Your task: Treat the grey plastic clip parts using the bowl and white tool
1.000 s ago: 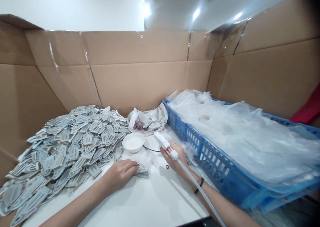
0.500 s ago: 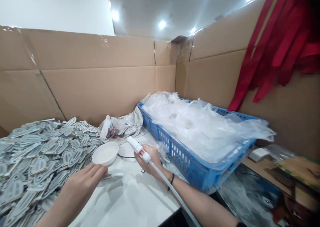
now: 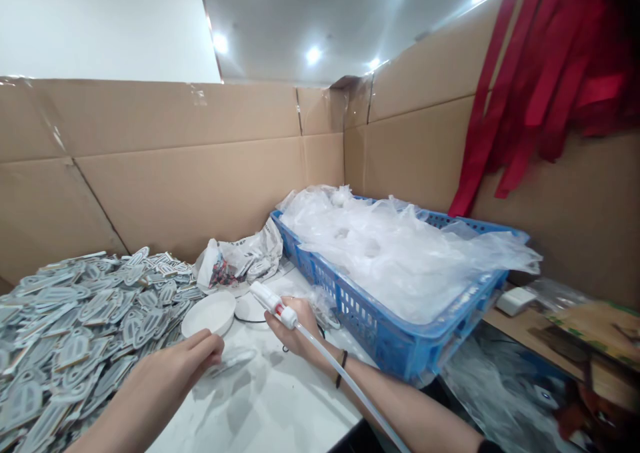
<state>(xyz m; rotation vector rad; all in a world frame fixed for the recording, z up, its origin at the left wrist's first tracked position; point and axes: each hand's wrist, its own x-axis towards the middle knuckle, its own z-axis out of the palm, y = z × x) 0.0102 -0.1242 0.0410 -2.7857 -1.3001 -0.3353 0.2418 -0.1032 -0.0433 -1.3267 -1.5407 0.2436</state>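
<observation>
My right hand (image 3: 296,330) is wrapped round a white pen-like tool (image 3: 274,303), from which a pale tube (image 3: 345,373) runs back over the forearm. My left hand (image 3: 200,356) has its fingers curled together just in front of a shallow white dish (image 3: 209,313). Close to its fingertips is a blurred, clear and grey flat piece (image 3: 233,360) above the white table (image 3: 260,413); whether the fingers pinch it is hard to make out. A large pile of grey flat pieces (image 3: 80,346) lies to the left of my left hand.
A blue crate (image 3: 370,320) full of clear plastic bags (image 3: 385,253) stands at the right. Behind the dish lies a crumpled printed bag (image 3: 243,260). Cardboard walls (image 3: 200,180) enclose the back and right, with red strips (image 3: 500,120) hanging at the upper right.
The view has shifted slightly. My left hand has moved a little to the right, its fingers more curled. My right hand still holds the tool.
</observation>
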